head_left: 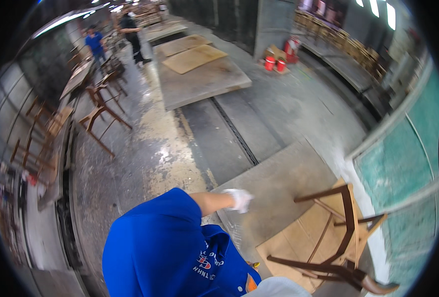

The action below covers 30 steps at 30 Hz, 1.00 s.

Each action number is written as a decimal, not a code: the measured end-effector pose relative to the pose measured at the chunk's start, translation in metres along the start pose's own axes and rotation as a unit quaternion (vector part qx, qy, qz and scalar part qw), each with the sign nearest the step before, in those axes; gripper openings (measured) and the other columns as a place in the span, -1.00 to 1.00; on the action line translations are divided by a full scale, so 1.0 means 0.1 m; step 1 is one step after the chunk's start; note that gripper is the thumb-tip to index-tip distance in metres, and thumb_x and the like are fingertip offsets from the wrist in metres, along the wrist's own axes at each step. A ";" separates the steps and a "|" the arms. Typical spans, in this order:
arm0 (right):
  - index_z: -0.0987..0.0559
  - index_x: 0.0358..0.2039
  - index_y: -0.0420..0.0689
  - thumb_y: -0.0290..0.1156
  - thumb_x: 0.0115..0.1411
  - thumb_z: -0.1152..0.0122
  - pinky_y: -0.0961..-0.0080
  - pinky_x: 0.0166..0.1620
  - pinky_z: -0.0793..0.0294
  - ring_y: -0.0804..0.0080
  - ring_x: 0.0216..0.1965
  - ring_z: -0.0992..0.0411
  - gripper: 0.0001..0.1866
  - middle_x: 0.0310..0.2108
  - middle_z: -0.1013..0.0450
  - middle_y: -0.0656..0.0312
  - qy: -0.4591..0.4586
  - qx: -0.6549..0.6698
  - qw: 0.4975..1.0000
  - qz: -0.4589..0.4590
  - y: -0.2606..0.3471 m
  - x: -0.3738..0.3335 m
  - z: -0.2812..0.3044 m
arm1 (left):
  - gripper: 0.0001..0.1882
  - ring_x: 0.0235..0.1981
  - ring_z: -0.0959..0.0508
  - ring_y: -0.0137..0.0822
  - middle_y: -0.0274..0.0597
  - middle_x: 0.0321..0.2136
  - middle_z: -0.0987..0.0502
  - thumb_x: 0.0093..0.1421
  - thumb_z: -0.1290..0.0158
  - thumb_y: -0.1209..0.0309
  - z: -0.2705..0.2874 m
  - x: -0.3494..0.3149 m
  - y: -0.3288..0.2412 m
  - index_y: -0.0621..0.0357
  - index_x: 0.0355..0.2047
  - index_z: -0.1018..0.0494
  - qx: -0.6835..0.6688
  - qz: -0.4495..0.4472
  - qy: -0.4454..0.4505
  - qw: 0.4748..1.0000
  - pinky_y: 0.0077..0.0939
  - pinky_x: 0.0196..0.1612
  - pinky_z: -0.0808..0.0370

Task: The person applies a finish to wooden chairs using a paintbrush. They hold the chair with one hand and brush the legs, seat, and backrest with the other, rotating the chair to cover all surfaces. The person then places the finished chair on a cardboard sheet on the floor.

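My left hand [238, 199], in a white glove, reaches out over a grey flat platform [291, 173]. Its fingers look loosely apart and nothing shows in them, though the glove is slightly blurred. To the right of it, a dark brown wooden chair frame [349, 213] lies tipped over on a tan plywood board [281, 247] on the platform. A gap separates the hand from the chair. At the bottom edge a pale, whitish shape [279, 288] is cut off by the frame. It may be my right gloved hand, but no fingers can be made out.
Ahead, another grey platform [204, 84] carries loose plywood sheets [195, 58], with a floor rail [234, 131] between the platforms. Wooden chairs [100, 114] stand at left. Red buckets [270, 63] sit farther off. Green panels [398, 153] line the right. Two people [94, 43] stand far left.
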State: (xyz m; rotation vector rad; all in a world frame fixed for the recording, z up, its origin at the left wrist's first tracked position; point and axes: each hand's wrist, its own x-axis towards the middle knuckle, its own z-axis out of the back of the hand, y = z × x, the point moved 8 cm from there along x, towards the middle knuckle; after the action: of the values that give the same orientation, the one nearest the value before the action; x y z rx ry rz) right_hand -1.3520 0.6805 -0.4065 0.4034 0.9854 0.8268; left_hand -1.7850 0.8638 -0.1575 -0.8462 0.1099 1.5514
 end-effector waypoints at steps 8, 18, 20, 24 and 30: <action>-0.60 -0.44 -0.17 -0.83 0.00 -0.21 0.48 -0.13 -0.51 0.44 -0.31 -0.53 -0.76 -0.37 -0.56 0.27 0.215 0.055 0.957 0.184 2.47 0.06 -0.80 | -0.50 0.12 -0.67 0.02 -0.07 0.06 -0.69 0.15 -0.23 -0.01 -1.73 -3.75 4.02 -0.04 0.01 -0.72 -0.102 0.517 -0.015 0.850 -0.06 0.10 -0.62; -0.58 -0.18 -0.20 -0.71 0.23 -0.24 0.35 0.13 -0.55 0.23 0.05 -0.57 -0.82 0.01 -0.57 0.03 0.436 0.172 0.879 0.089 3.72 -1.53 -2.84 | -0.32 0.21 -0.61 -0.02 -0.10 0.13 -0.66 0.20 -0.15 -0.24 -1.97 -4.65 4.01 -0.07 0.15 -0.65 -0.334 0.480 -0.161 0.795 -0.12 0.23 -0.52; -0.58 -0.17 -0.19 -0.72 0.24 -0.23 0.31 0.19 -0.53 0.16 0.14 -0.54 -0.81 0.11 -0.55 -0.04 0.472 0.154 0.862 0.104 3.83 -2.07 -3.30 | -0.34 0.17 -0.63 0.00 -0.08 0.10 -0.68 0.20 -0.16 -0.21 -1.77 -4.47 4.00 -0.06 0.14 -0.65 -0.345 0.424 -0.173 0.819 -0.13 0.19 -0.54; -0.58 -0.14 -0.19 -0.71 0.25 -0.26 0.30 0.22 -0.52 0.13 0.20 -0.53 -0.80 0.21 -0.53 -0.10 0.526 0.105 0.800 0.268 4.18 -3.44 -4.03 | -0.37 0.05 -0.69 -0.07 -0.08 -0.02 -0.72 0.21 -0.17 -0.19 -0.88 -4.49 3.73 -0.02 0.08 -0.68 -0.436 0.276 -0.224 0.827 -0.23 0.10 -0.57; -0.60 -0.19 -0.18 -0.71 0.22 -0.36 0.36 0.23 -0.51 0.25 0.17 -0.58 -0.80 0.14 -0.59 -0.05 0.524 0.009 0.685 0.506 4.88 -5.56 -4.40 | -0.21 -0.03 -0.71 -0.10 0.03 -0.11 -0.71 0.35 -0.02 -0.32 0.06 -5.17 3.60 0.29 -0.06 -0.67 -0.620 0.183 -0.199 0.737 -0.29 0.10 -0.60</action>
State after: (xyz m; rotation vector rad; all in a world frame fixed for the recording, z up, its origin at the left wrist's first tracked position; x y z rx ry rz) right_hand -2.0993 0.5390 -0.0033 0.4896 1.8640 2.2195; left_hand -2.1482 0.3718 -0.0078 -1.5204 -1.2933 2.0986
